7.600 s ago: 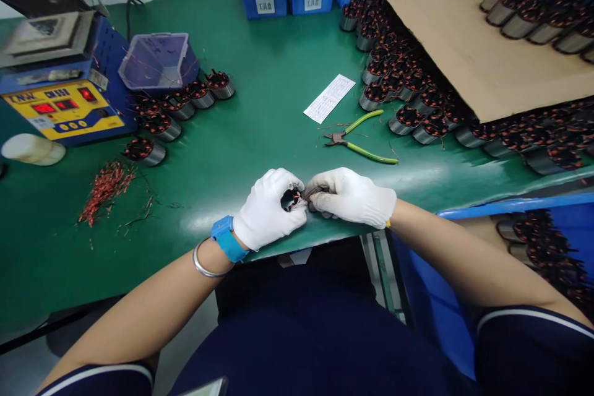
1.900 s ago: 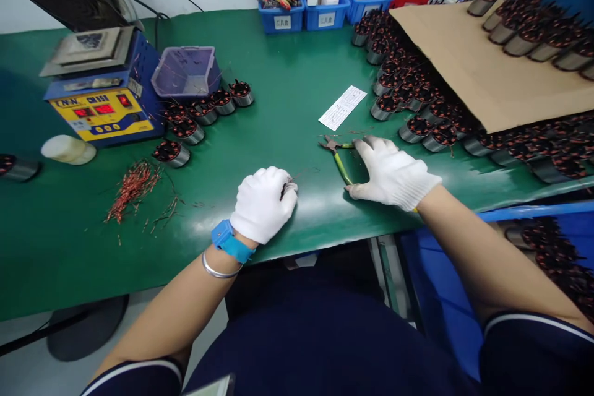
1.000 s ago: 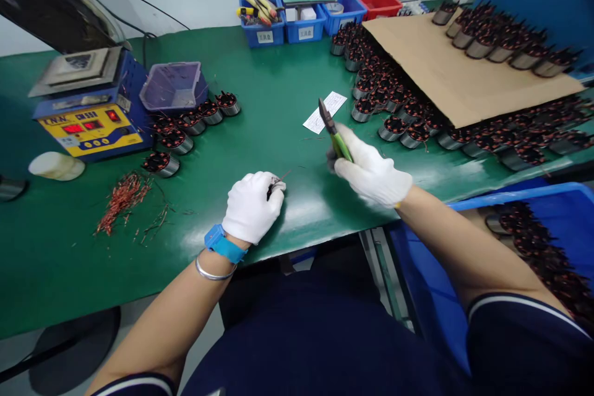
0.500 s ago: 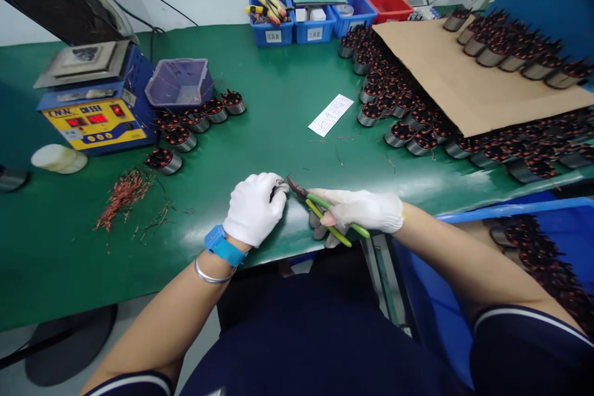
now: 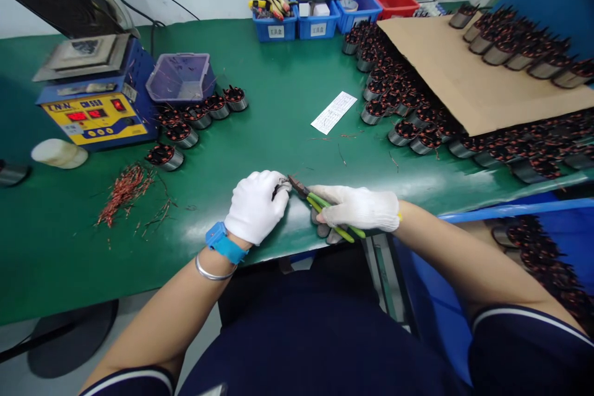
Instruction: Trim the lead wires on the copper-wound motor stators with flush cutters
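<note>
My left hand (image 5: pixel 257 207), in a white glove with a blue strap at the wrist, is closed around a small dark object (image 5: pixel 281 186). The fingers hide most of it, so its kind does not show. In my right hand (image 5: pixel 359 207), also gloved, is a pair of cutting pliers (image 5: pixel 320 201) with green handles. The fingers wrap round the handles, and the dark jaws point up and left, at the fingertips of my left hand. Whether the jaws touch the held object cannot be made out.
Wound copper stators (image 5: pixel 403 132) crowd the right side, some on a cardboard sheet (image 5: pixel 440 68). More stators (image 5: pixel 166 156) stand left, near a pile of copper wire scraps (image 5: pixel 125 192) and a blue-yellow device (image 5: pixel 97 117). A paper slip (image 5: pixel 334 112) lies mid-table; a blue crate (image 5: pixel 510 209) stands at right.
The handles of the pliers have come closer together as my right hand closed more tightly. My left hand keeps its grip in nearly the same place. The view has shifted slightly.
</note>
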Demonstrator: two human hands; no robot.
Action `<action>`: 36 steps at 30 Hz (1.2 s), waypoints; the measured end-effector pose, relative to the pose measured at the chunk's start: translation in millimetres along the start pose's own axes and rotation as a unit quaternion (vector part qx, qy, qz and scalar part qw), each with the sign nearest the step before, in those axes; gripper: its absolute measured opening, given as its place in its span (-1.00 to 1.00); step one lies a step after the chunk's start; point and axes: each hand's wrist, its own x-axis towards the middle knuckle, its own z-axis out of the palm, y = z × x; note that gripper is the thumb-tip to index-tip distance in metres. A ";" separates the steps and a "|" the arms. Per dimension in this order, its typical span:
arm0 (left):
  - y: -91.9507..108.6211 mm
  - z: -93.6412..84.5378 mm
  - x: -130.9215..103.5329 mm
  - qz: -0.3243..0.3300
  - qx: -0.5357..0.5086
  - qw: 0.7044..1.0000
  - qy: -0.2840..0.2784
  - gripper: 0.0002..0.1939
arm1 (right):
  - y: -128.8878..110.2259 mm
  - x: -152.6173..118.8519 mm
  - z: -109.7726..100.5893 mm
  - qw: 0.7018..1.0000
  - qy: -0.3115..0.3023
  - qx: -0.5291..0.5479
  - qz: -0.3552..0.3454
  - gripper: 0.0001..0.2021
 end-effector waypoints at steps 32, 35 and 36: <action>-1.2 0.8 0.2 0.005 -0.010 1.000 0.005 -0.82 | -0.1 5.3 -4.4 0.999 -0.032 0.022 0.020 -0.73; -1.3 1.3 0.3 0.005 -0.012 1.000 0.004 -0.81 | -0.1 4.3 -2.4 1.000 -0.022 0.010 0.006 -0.77; -1.1 1.3 0.1 0.004 -0.013 1.000 0.002 -0.81 | -0.7 3.4 -1.5 1.000 -0.014 -0.007 -0.002 -0.79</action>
